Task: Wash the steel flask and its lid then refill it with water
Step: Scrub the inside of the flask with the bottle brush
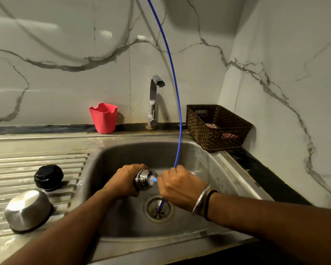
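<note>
My left hand [122, 181] grips the steel flask [144, 178] and holds it tilted over the sink [204, 169], its threaded mouth facing right. Most of the flask's body is hidden by that hand. My right hand [180, 186] pinches a thin blue tube [177, 96] that hangs down from above. The tube's tip sits at the flask's mouth, where water shows white. A short blue stretch also reaches the drain [159, 208] below my right hand. The black lid [48, 175] and an upturned steel cup [28, 210] rest on the ribbed draining board at the left.
The steel tap [154, 100] stands behind the sink, with no water at its spout. A red plastic cup [103, 117] sits to its left on the ledge. A brown woven basket [216, 127] holding a checked cloth stands at the right corner, against marble-patterned walls.
</note>
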Demonstrator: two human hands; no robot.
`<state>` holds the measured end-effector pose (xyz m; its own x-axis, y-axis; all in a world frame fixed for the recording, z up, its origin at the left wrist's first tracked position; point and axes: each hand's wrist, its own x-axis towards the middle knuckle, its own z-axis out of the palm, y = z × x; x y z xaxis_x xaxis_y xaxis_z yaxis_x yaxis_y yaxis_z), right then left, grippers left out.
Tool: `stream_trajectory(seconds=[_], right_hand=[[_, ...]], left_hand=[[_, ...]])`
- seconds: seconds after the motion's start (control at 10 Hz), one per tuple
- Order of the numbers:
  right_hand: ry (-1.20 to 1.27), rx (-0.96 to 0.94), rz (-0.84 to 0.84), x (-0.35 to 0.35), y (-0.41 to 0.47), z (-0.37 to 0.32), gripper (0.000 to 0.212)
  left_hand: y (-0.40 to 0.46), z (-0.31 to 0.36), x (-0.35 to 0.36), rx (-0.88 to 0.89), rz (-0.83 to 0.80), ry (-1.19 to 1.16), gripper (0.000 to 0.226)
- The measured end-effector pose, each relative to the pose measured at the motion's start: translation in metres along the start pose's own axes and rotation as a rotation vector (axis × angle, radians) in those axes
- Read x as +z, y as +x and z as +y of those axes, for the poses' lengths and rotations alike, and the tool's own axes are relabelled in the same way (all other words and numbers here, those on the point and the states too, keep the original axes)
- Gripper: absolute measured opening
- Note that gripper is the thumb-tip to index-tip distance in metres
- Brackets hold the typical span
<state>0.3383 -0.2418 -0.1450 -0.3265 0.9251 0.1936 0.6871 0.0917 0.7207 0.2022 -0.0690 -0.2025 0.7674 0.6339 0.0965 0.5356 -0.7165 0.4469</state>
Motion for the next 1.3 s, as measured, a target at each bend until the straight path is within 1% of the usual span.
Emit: stream_trajectory(seconds=[0.1,0.2,0.3,0.4,0.5,0.6,0.7,0.8,0.9,1.0,1.1,1.2,1.3], right_hand=[[0.569,0.266,-0.367,-0.012,0.011,0.007,0.016],[1.553,0.808,-0.779,-0.003,0.026,0.014,0.025],[1.411,0.756,-0.737,-0.006,0.022,0.016,0.029],[0.277,0.105,-0.259,-0.004,0.009,0.007,0.011],[-0.001,-0.013,-0.112,-0.009,0.008,-0.004,0.015],[0.675,0.229,-0.381,-0.012,0.018,-0.003,0.017],[1.825,0.928,-0.816,-0.002,0.029,0.015,0.031],[1.621,0.774,-0.777,0.001,0.025,0.022,0.036],[0.445,0.204,-0.242,-0.007,0.020,0.010,0.022],[0.022,0.047,0.005,-0.018,0.013,-0.015,0.010],[0.157,0.011,-0.128,-0.024,0.013,-0.022,0.003],[0.966,0.494,-0.521,-0.027,0.030,-0.002,0.022],[1.798,0.964,-0.836,-0.010,0.032,0.014,0.033]], left_hand=[[0.000,-0.001,0.000,0.004,-0.010,0.005,0.064],[0.000,-0.002,0.000,0.012,0.002,0.031,0.063],[0.000,-0.001,0.001,0.003,-0.015,0.018,0.064],[0.000,0.000,0.000,-0.011,0.008,0.014,0.069],[0.000,-0.001,-0.001,-0.024,0.022,-0.007,0.070],[-0.001,-0.001,0.000,-0.011,-0.016,0.015,0.066],[-0.002,-0.005,-0.003,-0.034,0.045,-0.032,0.073],[-0.001,-0.002,-0.005,-0.044,0.003,-0.012,0.075],[0.001,-0.001,-0.003,-0.054,0.000,0.010,0.077],[0.001,-0.003,-0.003,-0.082,0.024,-0.019,0.080],[0.002,-0.003,-0.002,-0.060,-0.010,0.007,0.075],[0.002,-0.005,0.000,-0.058,-0.059,0.039,0.069],[0.004,-0.008,0.001,-0.066,-0.041,0.010,0.071]])
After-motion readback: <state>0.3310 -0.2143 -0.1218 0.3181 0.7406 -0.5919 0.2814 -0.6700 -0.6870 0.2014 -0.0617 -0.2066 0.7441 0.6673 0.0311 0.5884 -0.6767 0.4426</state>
